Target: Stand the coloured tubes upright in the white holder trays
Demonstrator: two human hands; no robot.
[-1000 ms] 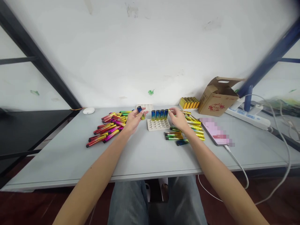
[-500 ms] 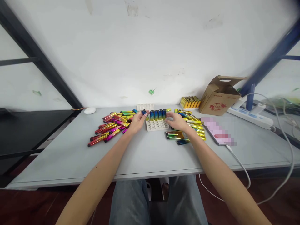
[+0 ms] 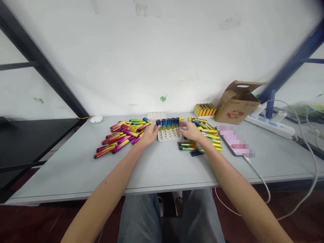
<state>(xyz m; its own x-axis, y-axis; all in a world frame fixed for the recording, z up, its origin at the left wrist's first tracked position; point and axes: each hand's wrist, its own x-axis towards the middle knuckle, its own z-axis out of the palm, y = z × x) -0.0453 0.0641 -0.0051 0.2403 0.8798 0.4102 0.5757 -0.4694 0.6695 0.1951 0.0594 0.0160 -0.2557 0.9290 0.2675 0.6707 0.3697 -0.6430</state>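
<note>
A white tray (image 3: 170, 135) with rows of round holes sits in the middle of the table. Along its far side stands a row of shiny blue-and-gold tubes (image 3: 168, 124) with dark tops. My left hand (image 3: 151, 133) grips the leftmost tube (image 3: 158, 123), which is upright at the row's left end. At the other end, my right hand (image 3: 189, 130) has its thumb and fingers apart beside the rightmost tube (image 3: 177, 123); whether it touches that tube is hard to tell. The lower part of the left tube is partly hidden by my fingers.
Red, pink and gold tubes (image 3: 121, 136) lie heaped on the left, with gold and green ones (image 3: 188, 147) on the right. Behind are another white tray (image 3: 156, 115), a filled tray of yellow tubes (image 3: 205, 110) and a cardboard box (image 3: 234, 109). A phone (image 3: 235, 143) charges at right.
My left hand has moved slightly right and brought its tilted tube upright against the left end of the row. My right hand has hardly moved.
</note>
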